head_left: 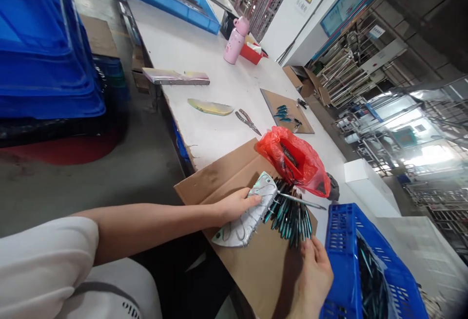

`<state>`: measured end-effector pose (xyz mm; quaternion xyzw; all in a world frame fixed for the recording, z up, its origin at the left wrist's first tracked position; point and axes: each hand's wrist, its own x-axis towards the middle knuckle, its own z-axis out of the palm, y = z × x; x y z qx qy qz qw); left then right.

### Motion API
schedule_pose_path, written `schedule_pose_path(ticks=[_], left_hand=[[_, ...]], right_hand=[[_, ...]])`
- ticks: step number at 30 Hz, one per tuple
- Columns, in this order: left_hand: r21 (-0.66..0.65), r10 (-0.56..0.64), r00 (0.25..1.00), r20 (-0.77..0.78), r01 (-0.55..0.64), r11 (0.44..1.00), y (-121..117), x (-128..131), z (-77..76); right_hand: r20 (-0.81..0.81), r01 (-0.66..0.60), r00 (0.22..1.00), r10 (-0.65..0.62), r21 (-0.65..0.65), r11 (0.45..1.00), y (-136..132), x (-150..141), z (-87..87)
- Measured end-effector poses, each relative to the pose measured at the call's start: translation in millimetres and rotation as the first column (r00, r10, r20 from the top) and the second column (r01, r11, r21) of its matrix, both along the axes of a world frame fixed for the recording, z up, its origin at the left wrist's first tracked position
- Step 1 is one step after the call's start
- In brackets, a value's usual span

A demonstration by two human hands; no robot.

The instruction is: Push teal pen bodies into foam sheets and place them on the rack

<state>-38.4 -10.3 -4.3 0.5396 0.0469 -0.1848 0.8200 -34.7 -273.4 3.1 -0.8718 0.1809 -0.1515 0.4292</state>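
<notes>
Clamping a silvery curved block (252, 219), my left hand (232, 207) curls firmly. My right hand (317, 270), half-curled, meets slender glossy teal pieces (292, 224); hold unclear.

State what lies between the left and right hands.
The head view shows the silvery curved piece, gripped by the left hand, then a fan of slim teal-and-black pieces reaching toward the right hand, with brown cardboard beneath.
</notes>
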Motion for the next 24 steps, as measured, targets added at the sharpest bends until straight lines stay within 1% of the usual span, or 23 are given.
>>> schedule_pose_path(ticks=[2, 4, 5, 10, 14, 17, 19, 22, 24], left_hand=[[-0.066, 0.015, 0.999, -0.033, -0.017, 0.998, -1, 3, -3.9], [-0.106, 0.018, 0.999, -0.036, -0.022, 0.994, -2, 4, -5.4], [-0.106, 0.020, 0.999, -0.034, -0.024, 0.994, -2, 4, -5.3], [-0.028, 0.024, 0.999, 0.030, -0.023, 0.999, -2, 0, -3.6], [0.111, 0.009, 0.995, 0.098, -0.020, 0.994, -1, -2, -5.1], [0.201, -0.026, 0.989, 0.148, -0.004, 0.980, 0, -4, -4.7], [0.217, -0.028, 0.985, 0.171, -0.010, 0.976, 1, -4, -3.2], [0.152, -0.010, 0.986, 0.164, -0.015, 0.988, 2, -5, -0.5], [0.082, -0.002, 0.991, 0.134, -0.009, 0.997, 2, -4, 0.3]], right_hand=[[-0.089, -0.017, 0.996, 0.007, -0.109, 0.994, -18, 7, -1.7], [-0.162, -0.066, 0.986, 0.035, -0.195, 0.979, -27, 14, -2.7], [-0.186, -0.089, 0.981, 0.047, -0.227, 0.970, -28, 17, -2.7], [-0.244, -0.141, 0.968, 0.061, -0.325, 0.935, -36, 30, 1.1], [-0.280, -0.139, 0.959, 0.033, -0.367, 0.920, -35, 46, 1.7], [-0.296, -0.126, 0.955, 0.008, -0.383, 0.915, -27, 56, 0.6], [-0.309, -0.125, 0.951, 0.004, -0.372, 0.920, -24, 56, 2.7], [-0.331, -0.135, 0.943, 0.026, -0.309, 0.941, -35, 42, 10.9], [-0.303, -0.106, 0.952, 0.040, -0.203, 0.973, -48, 25, 15.8]])
